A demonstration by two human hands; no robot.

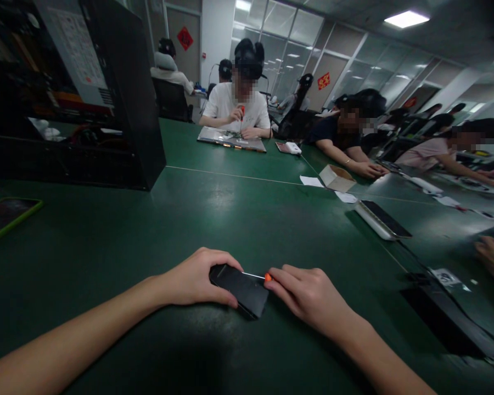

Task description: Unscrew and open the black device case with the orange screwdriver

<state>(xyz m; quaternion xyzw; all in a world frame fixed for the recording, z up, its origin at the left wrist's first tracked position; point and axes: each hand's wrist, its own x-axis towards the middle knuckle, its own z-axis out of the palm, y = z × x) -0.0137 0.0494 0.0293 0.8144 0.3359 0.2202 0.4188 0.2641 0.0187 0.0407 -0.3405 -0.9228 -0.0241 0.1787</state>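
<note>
A small dark rectangular device [247, 291], like a slim black case, is held tilted just above or on the green table [181, 219]; which of the two I cannot tell. My left hand [201, 277] grips its left end, thumb on the near side and fingers round the far side. Between the fingers of my right hand [308, 291] is a screwdriver [267, 277] with an orange handle, most of it hidden by the hand. Its thin metal shaft points left along the far edge of the device. The tip is hidden near my left fingers.
An opened black computer case [135, 99] stands at the left, with a green-edged phone [12, 214] before it. To the right are a power bank with a phone [382, 219], a cardboard box [336, 178] and a black adapter-like block [448, 312]. Several people work around the table.
</note>
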